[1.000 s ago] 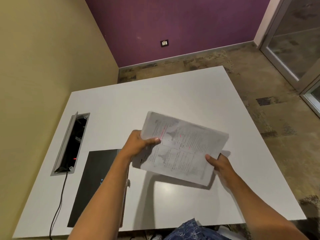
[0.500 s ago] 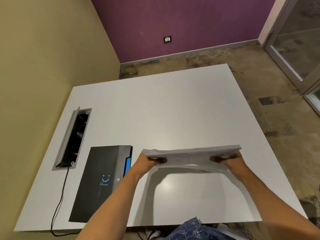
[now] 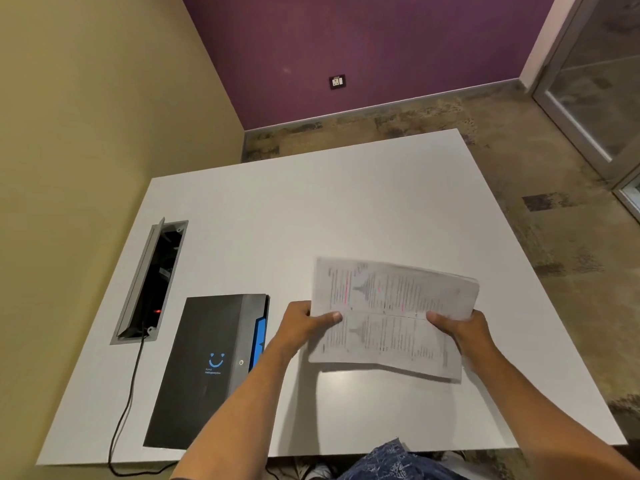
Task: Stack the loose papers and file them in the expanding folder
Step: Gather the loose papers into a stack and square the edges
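Observation:
A stack of printed papers [image 3: 391, 317] with small text and red marks hangs above the white table [image 3: 311, 209], its printed face tilted toward me. My left hand [image 3: 301, 323] grips the stack's left edge, thumb on top. My right hand [image 3: 460, 329] grips its right edge the same way. The black expanding folder [image 3: 204, 368] lies flat on the table to the left of my left forearm, with a blue smiley logo on its cover and blue dividers showing at its right side.
An open cable hatch [image 3: 152, 282] is set into the table at the left, and a black cable [image 3: 128, 403] runs from it over the near edge. A tan wall stands close on the left. Patterned blue cloth [image 3: 391, 459] shows below the table's near edge.
Half a second ago the stack was edge-on and level between both hands. It is now tilted up with the printed face toward me and sits slightly farther right.

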Demonstrator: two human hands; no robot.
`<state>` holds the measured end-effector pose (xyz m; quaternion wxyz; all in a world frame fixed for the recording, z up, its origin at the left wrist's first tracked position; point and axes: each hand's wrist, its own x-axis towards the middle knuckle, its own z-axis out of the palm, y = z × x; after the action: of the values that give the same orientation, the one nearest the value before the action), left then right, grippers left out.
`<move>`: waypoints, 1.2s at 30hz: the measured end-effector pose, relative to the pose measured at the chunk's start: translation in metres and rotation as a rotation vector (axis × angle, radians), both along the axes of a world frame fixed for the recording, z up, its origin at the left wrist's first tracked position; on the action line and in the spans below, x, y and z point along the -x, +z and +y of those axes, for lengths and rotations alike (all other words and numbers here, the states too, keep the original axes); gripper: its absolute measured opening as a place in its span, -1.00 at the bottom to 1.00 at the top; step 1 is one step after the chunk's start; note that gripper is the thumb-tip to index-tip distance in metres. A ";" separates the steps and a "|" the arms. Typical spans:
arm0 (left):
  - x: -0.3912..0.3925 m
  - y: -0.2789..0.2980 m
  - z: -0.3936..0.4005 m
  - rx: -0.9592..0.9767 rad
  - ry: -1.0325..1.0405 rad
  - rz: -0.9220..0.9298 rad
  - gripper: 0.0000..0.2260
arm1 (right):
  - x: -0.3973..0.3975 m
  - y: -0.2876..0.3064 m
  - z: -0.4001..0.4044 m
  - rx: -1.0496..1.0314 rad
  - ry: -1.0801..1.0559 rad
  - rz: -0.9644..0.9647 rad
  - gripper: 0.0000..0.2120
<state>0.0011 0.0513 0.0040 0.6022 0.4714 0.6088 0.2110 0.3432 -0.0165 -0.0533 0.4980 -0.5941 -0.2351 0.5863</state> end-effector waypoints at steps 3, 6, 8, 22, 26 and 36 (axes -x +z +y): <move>0.005 0.000 0.005 0.112 0.113 -0.122 -0.62 | 0.012 -0.009 -0.002 -0.006 -0.105 0.193 -0.48; -0.007 -0.002 -0.003 0.236 0.317 -0.509 -0.89 | 0.032 -0.011 -0.002 0.002 -0.193 0.367 -0.45; -0.026 -0.003 -0.011 0.253 0.357 -0.628 -0.85 | 0.048 -0.011 -0.001 0.003 -0.203 0.408 -0.48; -0.038 -0.027 -0.008 0.226 0.225 -0.132 -0.68 | 0.021 -0.022 -0.004 0.151 0.025 0.273 -0.72; -0.033 -0.030 -0.010 0.281 0.088 -0.076 -0.68 | 0.020 -0.026 0.010 0.255 0.298 0.064 -0.74; -0.038 -0.050 -0.024 0.157 0.070 0.326 -0.75 | 0.062 -0.039 0.009 0.315 0.227 -0.511 -0.78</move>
<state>0.0387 0.0272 -0.0463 0.5227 0.4297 0.7289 0.1045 0.2809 -0.0075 -0.0923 0.2563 -0.7618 -0.3238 0.4990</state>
